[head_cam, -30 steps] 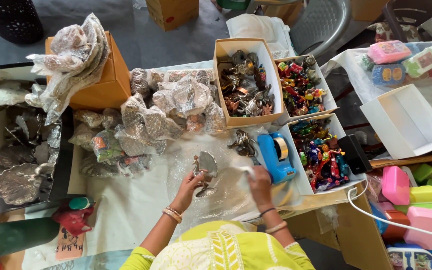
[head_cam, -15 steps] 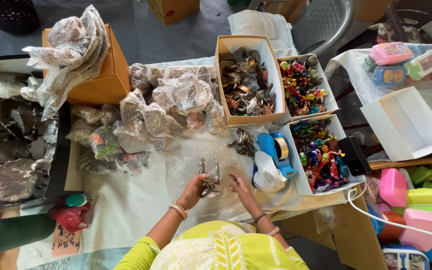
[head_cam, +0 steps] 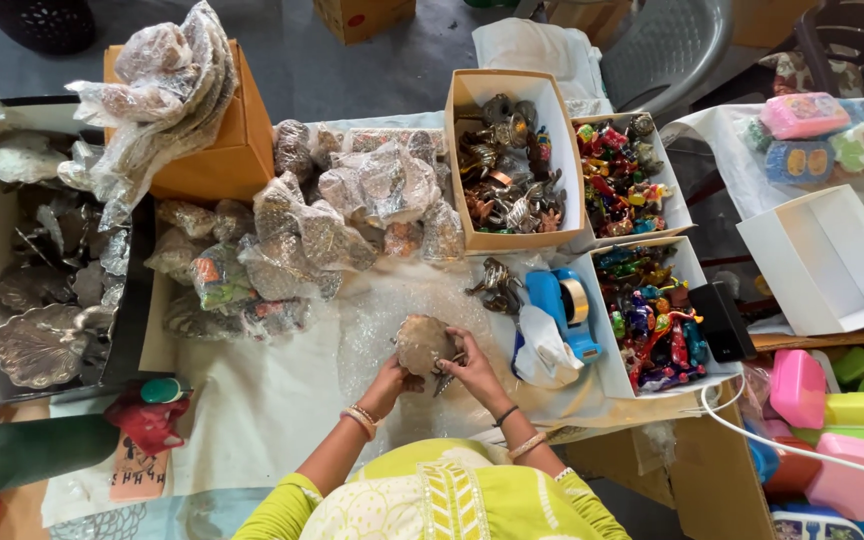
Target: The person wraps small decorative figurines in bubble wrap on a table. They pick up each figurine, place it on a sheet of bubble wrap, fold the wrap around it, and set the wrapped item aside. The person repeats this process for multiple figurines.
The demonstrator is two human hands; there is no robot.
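- Work surface: a white sheet point(head_cam: 252, 400) with bubble wrap point(head_cam: 402, 300) spread directly ahead of both hands.
- Beyond the hands: a pile of wrapped bundles point(head_cam: 352, 215), each in clear plastic. Ahead and to the right stands a cardboard box of metal figurines point(head_cam: 507, 165).
- Just right of the right hand: a blue tape dispenser point(head_cam: 562, 305) and 2 white trays of coloured figurines point(head_cam: 642, 310).
- Item in hand: 1 small metal piece point(head_cam: 424, 342), rounded, dull silver-brown, held above the bubble wrap, between both hands.
- Left hand point(head_cam: 390, 378): grasping the piece from below, fingers curled under it.
- Right hand point(head_cam: 472, 365): closed on the piece's right edge; thin metal parts protrude beneath the fingers.
- Step in hand, judged: orienting the piece before wrapping.
- Next move, judged: calls for setting it on the bubble wrap and folding the wrap around it without bending the protruding parts.
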